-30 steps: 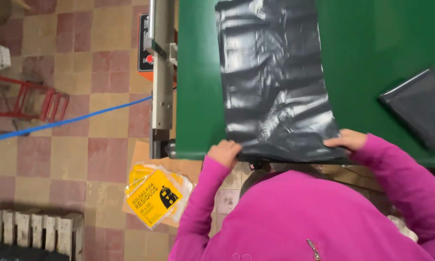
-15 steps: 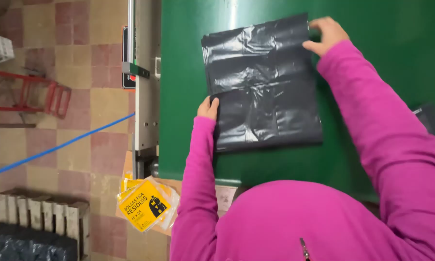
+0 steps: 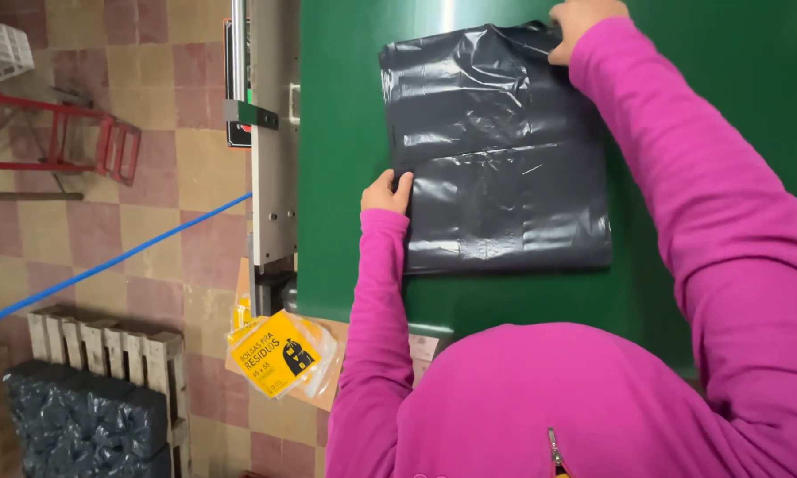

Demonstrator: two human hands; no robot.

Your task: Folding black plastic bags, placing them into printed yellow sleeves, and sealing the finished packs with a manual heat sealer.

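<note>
A folded black plastic bag (image 3: 496, 150) lies flat on the green table (image 3: 345, 133). My left hand (image 3: 386, 193) presses on the bag's left edge, about halfway down. My right hand (image 3: 580, 22) grips the bag's far right corner near the top of the view. Both arms are in magenta sleeves. The bag shows a crease across its middle.
A grey metal machine frame (image 3: 274, 133) runs along the table's left side. Yellow printed packets (image 3: 279, 354) lie on cardboard below it. On the tiled floor are a blue hose (image 3: 106, 265), a red metal stand (image 3: 62, 133), a wooden pallet (image 3: 106, 345) and black bundles (image 3: 84, 425).
The long bag has been folded over on itself, away from me. My right hand went to the far corner and my left hand slid up the left edge.
</note>
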